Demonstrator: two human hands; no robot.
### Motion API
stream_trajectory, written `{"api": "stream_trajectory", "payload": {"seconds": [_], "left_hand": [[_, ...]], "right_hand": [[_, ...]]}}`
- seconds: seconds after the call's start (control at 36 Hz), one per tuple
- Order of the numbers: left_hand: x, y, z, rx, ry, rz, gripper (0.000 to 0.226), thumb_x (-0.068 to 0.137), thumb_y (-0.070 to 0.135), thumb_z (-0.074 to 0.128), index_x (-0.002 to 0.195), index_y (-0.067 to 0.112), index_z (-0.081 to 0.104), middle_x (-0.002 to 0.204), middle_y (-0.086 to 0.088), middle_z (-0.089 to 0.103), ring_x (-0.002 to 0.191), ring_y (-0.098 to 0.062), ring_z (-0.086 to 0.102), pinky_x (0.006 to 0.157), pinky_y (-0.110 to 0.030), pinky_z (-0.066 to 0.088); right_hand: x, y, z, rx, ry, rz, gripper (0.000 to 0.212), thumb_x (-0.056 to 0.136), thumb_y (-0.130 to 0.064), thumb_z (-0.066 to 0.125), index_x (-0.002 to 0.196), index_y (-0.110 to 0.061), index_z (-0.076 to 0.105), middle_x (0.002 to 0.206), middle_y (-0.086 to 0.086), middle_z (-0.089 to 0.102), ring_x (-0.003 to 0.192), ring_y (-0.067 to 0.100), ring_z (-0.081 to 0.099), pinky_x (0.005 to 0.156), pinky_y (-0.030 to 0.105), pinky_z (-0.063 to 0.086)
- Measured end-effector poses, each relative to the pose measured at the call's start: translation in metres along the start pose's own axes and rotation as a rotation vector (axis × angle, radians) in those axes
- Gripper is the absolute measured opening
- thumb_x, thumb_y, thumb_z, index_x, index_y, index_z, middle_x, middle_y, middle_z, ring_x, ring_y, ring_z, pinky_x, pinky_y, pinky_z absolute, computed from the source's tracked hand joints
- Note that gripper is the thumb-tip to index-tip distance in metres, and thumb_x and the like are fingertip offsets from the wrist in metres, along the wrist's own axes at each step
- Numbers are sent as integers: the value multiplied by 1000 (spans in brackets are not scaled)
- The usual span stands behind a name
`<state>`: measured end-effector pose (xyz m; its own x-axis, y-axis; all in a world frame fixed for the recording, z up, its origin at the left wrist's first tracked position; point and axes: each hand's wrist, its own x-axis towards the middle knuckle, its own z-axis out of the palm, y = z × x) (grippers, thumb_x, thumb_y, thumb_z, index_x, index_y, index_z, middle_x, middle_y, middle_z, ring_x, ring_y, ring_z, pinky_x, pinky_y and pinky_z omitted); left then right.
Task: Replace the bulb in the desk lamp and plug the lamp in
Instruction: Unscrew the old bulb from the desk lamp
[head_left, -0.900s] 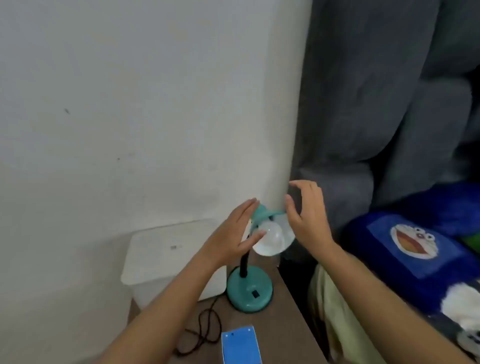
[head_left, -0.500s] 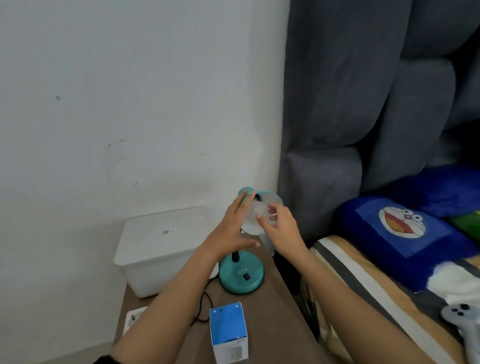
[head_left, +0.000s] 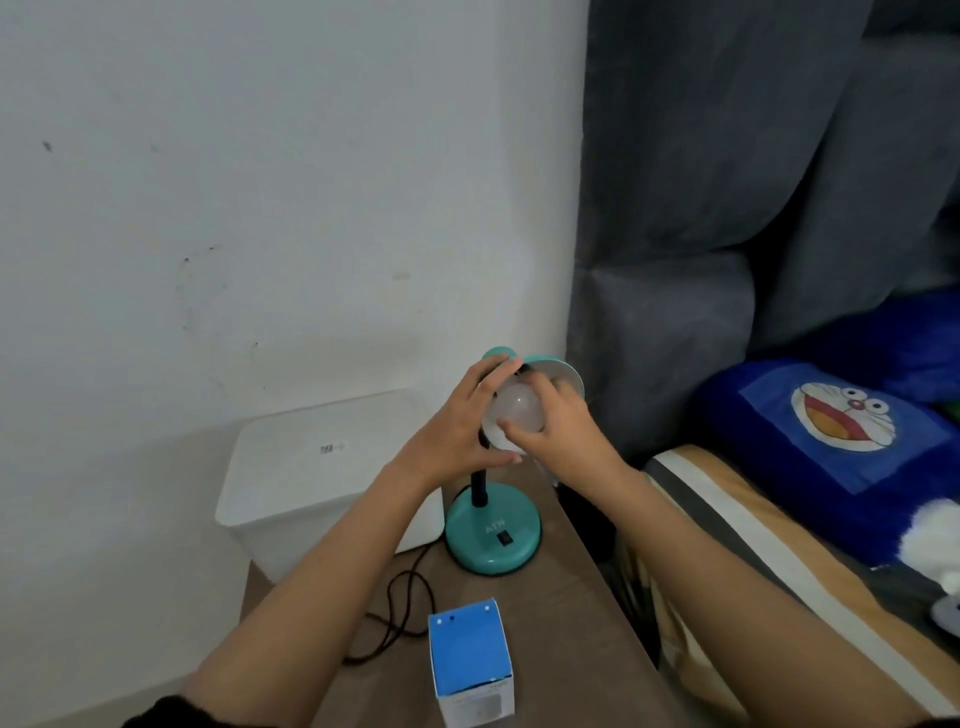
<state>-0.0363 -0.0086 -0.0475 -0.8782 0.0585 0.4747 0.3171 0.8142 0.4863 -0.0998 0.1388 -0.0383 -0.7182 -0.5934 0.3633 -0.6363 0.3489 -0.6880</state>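
A teal desk lamp stands on a brown table, its round base (head_left: 492, 535) carrying a black switch. Its shade (head_left: 563, 371) tilts toward me. A frosted white bulb (head_left: 517, 408) sits at the shade's mouth. My right hand (head_left: 558, 428) wraps its fingers around the bulb from the right. My left hand (head_left: 457, 431) cups the shade's left side and rim. The lamp's black cord (head_left: 402, 605) lies looped on the table; its plug is out of sight. A blue and white bulb box (head_left: 470, 665) stands near the table's front.
A white lidded plastic bin (head_left: 311, 462) sits against the wall, left of the lamp. The table's right edge (head_left: 608, 587) meets a bed with a striped sheet (head_left: 769, 561) and a blue cartoon pillow (head_left: 841, 421). A grey padded headboard (head_left: 701, 208) rises behind.
My right hand has gone from open beside the shade to gripping the bulb. My left hand has stayed on the shade. The view has tilted down, showing more of the table and box.
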Motion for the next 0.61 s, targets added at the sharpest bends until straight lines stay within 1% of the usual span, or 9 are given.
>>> {"api": "stream_trajectory", "payload": {"seconds": [0.14, 0.22, 0.28, 0.33, 0.36, 0.39, 0.47, 0.53, 0.61], "left_hand": [[2, -2, 1, 4, -7, 12, 99, 67, 25, 81, 142, 37, 17, 146, 4, 23, 137, -2, 22, 111, -11, 23], [2, -2, 1, -12, -3, 8, 98, 67, 23, 80, 142, 38, 19, 145, 5, 24, 136, -2, 24, 110, -11, 24], [2, -3, 2, -11, -7, 12, 99, 66, 21, 81, 142, 37, 19, 145, 4, 24, 134, 0, 24, 108, -6, 23], [2, -3, 3, 6, -8, 30, 99, 66, 20, 82, 142, 34, 20, 144, 0, 25, 133, 1, 23, 106, -3, 21], [1, -4, 3, 11, -7, 36, 100, 65, 20, 82, 142, 35, 20, 144, 0, 25, 133, 1, 23, 106, -3, 20], [1, -4, 2, 14, -6, 38, 101, 65, 21, 83, 142, 36, 19, 144, -1, 25, 133, 1, 23, 107, -4, 20], [2, -4, 2, 26, -11, 43, 102, 64, 23, 84, 140, 39, 18, 144, -1, 25, 133, -1, 24, 107, -4, 21], [3, -5, 2, 27, -16, 41, 103, 63, 24, 84, 140, 39, 18, 144, 0, 25, 134, -3, 24, 107, -4, 22], [3, -6, 2, 20, -13, 42, 102, 63, 23, 84, 141, 38, 20, 143, 0, 26, 132, -1, 24, 106, -3, 22]], "right_hand": [[-5, 5, -1, -93, -34, -34, 62, 87, -31, 57, 142, -22, 29, 125, 11, 43, 114, 27, 46, 91, 34, 44], [-7, 1, 4, -13, 29, -14, 57, 89, -32, 56, 139, -21, 32, 125, 8, 43, 112, 20, 42, 89, 28, 39], [-6, -5, 9, 165, 73, 103, 55, 89, -37, 56, 135, -16, 36, 125, 7, 47, 109, 18, 48, 90, 30, 45], [-2, -14, 10, 450, 75, 342, 58, 87, -40, 59, 131, -8, 38, 120, 9, 52, 95, 19, 60, 85, 40, 56], [0, -15, 9, 540, 71, 429, 58, 86, -39, 60, 129, -6, 39, 116, 9, 53, 86, 18, 63, 83, 43, 57], [2, -16, 9, 530, 66, 451, 57, 85, -38, 62, 126, -5, 41, 114, 10, 54, 82, 17, 64, 81, 43, 58], [3, -11, 7, 228, 68, 298, 52, 84, -38, 62, 123, -10, 44, 116, 11, 56, 95, 23, 59, 78, 33, 49], [-1, -8, 7, 150, 59, 207, 54, 86, -38, 59, 131, -16, 40, 119, 12, 52, 102, 23, 53, 83, 30, 43], [-4, -6, 11, 127, 57, 147, 54, 89, -37, 55, 136, -21, 35, 122, 14, 47, 104, 24, 49, 88, 31, 42]]}}
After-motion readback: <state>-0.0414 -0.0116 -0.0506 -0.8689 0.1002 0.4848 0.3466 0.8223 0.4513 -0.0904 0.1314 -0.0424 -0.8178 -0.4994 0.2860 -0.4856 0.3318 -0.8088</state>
